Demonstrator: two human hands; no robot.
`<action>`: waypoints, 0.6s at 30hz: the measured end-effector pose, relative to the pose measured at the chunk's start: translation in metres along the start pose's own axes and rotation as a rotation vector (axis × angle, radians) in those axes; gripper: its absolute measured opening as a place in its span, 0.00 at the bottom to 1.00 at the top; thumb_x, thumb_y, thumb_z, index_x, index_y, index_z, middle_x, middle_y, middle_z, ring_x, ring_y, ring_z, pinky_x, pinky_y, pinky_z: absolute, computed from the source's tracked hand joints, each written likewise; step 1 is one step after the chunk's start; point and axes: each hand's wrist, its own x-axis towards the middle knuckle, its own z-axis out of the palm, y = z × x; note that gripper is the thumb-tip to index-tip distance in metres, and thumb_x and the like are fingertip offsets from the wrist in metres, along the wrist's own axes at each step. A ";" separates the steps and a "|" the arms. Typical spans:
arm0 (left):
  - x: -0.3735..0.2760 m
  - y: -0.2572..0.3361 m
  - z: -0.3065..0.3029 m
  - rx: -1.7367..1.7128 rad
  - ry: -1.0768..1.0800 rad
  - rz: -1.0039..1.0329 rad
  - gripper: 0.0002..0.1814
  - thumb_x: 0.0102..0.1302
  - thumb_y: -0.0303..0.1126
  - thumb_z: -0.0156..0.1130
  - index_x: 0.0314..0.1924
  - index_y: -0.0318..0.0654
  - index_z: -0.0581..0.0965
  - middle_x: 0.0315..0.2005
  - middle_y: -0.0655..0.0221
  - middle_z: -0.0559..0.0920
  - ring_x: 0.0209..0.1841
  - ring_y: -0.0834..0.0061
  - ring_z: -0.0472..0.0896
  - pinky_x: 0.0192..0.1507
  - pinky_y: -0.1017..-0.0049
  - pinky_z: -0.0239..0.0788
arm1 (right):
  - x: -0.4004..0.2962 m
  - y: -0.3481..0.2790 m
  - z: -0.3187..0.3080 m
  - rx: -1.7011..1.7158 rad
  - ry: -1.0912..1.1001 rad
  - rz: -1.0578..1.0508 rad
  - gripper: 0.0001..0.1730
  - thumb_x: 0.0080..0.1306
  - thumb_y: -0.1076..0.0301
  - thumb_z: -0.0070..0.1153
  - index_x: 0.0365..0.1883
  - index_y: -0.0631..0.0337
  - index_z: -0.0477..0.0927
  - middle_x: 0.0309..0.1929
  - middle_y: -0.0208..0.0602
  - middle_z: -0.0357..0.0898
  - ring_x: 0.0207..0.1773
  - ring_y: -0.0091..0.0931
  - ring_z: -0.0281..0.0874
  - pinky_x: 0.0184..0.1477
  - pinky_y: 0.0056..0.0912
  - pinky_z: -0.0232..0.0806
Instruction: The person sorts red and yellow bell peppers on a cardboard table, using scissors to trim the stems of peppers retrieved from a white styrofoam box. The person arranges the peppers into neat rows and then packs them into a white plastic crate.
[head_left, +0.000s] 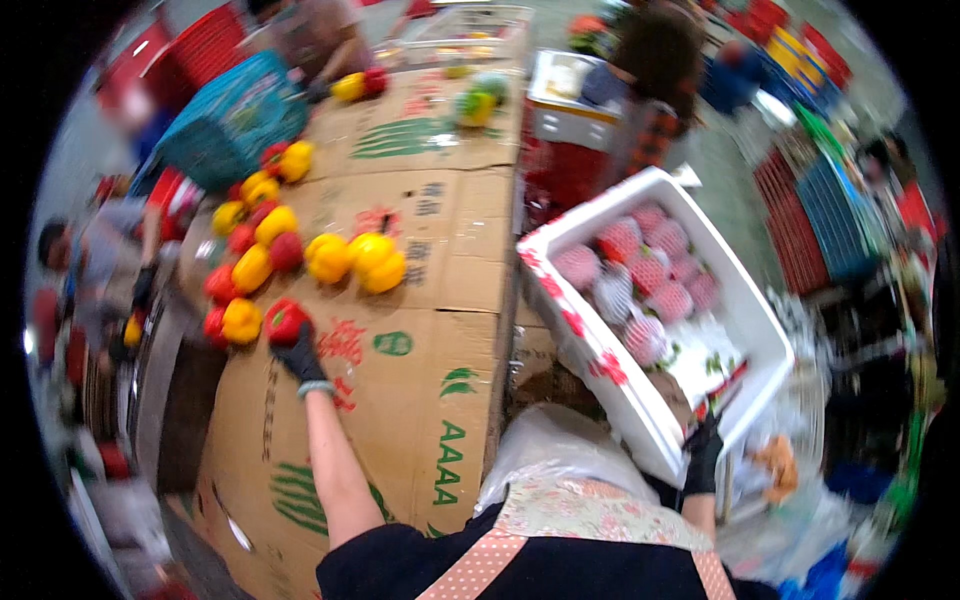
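Observation:
My left hand (298, 355), in a dark glove, reaches out over the cardboard-covered table (405, 360) with its fingers at a red bell pepper (286, 321); the blur hides how firmly it holds it. Yellow bell peppers (377, 262) and red ones lie in a loose group beyond it. On my other side, my right hand (703, 450), gloved too, is at the near end of a white foam box (656, 420), closed around the handle of what looks like red-handled scissors (724, 390). Inside the box, several peppers in foam net sleeves (649, 270) fill the far part, with green stem bits nearer me.
A teal basket (225, 124) stands at the table's far left. Co-workers stand on the left and at the far end, and one sits at the far right by another foam box (574, 124). Stacked crates (832, 217) and plastic bags lie at the right.

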 end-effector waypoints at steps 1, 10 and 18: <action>0.001 0.000 -0.007 0.014 -0.050 -0.076 0.38 0.40 0.38 0.77 0.50 0.33 0.69 0.45 0.59 0.75 0.45 0.66 0.75 0.47 0.69 0.69 | -0.014 -0.011 0.011 -0.039 0.067 -0.027 0.14 0.64 0.59 0.50 0.23 0.56 0.74 0.14 0.24 0.67 0.12 0.19 0.59 0.14 0.23 0.51; -0.059 0.137 0.042 0.588 0.204 0.484 0.37 0.45 0.30 0.71 0.54 0.28 0.64 0.54 0.51 0.67 0.53 0.57 0.68 0.55 0.61 0.59 | -0.037 -0.003 0.000 -0.336 0.222 -0.478 0.10 0.62 0.70 0.53 0.39 0.67 0.75 0.30 0.36 0.78 0.32 0.28 0.76 0.38 0.27 0.67; -0.224 0.287 0.186 -0.311 -1.151 0.220 0.21 0.59 0.21 0.54 0.54 0.31 0.68 0.50 0.62 0.73 0.55 0.71 0.68 0.58 0.72 0.57 | -0.047 0.003 -0.001 -0.476 0.298 -0.622 0.22 0.52 0.68 0.65 0.45 0.65 0.75 0.36 0.43 0.80 0.34 0.28 0.79 0.38 0.27 0.70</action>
